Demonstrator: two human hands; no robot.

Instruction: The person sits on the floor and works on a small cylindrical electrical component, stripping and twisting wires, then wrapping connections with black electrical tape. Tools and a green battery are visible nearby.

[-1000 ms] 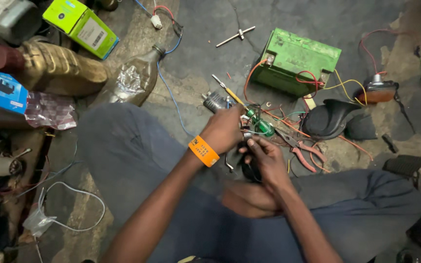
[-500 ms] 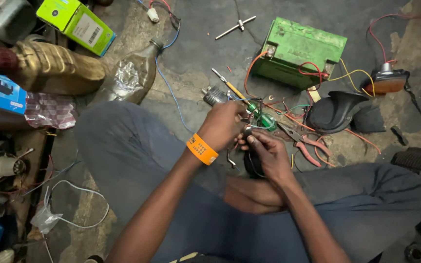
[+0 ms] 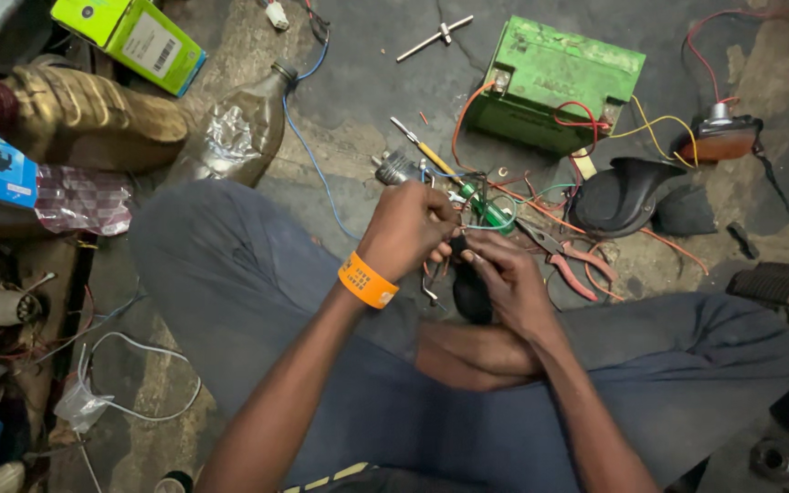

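Note:
I sit cross-legged on a concrete floor. My left hand (image 3: 408, 228), with an orange wristband (image 3: 367, 280) on the wrist, is closed around thin wires in front of my knees. My right hand (image 3: 504, 278) pinches the same bundle of wires (image 3: 454, 239) from the right, just above a small black rounded part (image 3: 472, 294) that rests on my leg. The fingertips of both hands meet over the wires. What the wires join to is hidden under my fingers.
A green battery (image 3: 554, 82) with red, orange and yellow leads lies ahead. Red-handled pliers (image 3: 568, 260), a screwdriver (image 3: 426, 151), a black horn (image 3: 627, 194), an orange lamp (image 3: 721, 137), a plastic bottle (image 3: 235, 132), boxes and a T-wrench (image 3: 436, 36) lie around.
The view has shifted slightly. My hands have stayed together over the wires, with only small finger movements.

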